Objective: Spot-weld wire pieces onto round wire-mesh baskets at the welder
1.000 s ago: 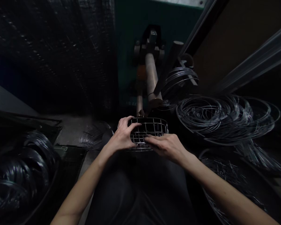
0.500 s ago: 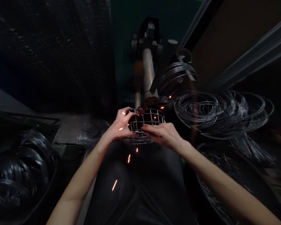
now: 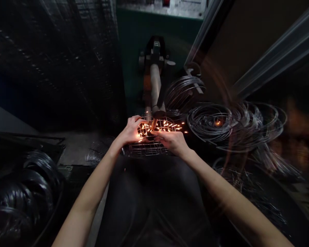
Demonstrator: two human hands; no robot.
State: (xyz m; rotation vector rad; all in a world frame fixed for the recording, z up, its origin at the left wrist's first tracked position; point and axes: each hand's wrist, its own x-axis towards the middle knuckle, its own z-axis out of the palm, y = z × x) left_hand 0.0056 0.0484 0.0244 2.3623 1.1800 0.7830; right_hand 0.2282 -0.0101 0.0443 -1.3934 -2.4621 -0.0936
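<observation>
A round wire mesh basket [image 3: 147, 147] sits under the tip of a welder's long arm [image 3: 156, 89], at the middle of the view. My left hand [image 3: 128, 132] grips its left rim, fingers curled over the wires. On the right side my right hand [image 3: 171, 140] is closed on the mesh. Orange sparks glow between the two hands, where the arm's tip meets the wires.
Loose wire rings [image 3: 231, 125] lie heaped to the right, with a smaller bundle [image 3: 182, 92] beside the arm. Dark wire coils [image 3: 20, 192] fill a bin at the lower left. Stacked mesh panels [image 3: 56, 58] rise at the left. My dark apron covers the foreground.
Both hands and the basket have shifted slightly forward under the arm's tip. Sparks, few half a second ago and absent before that, now burst brightly at the weld point.
</observation>
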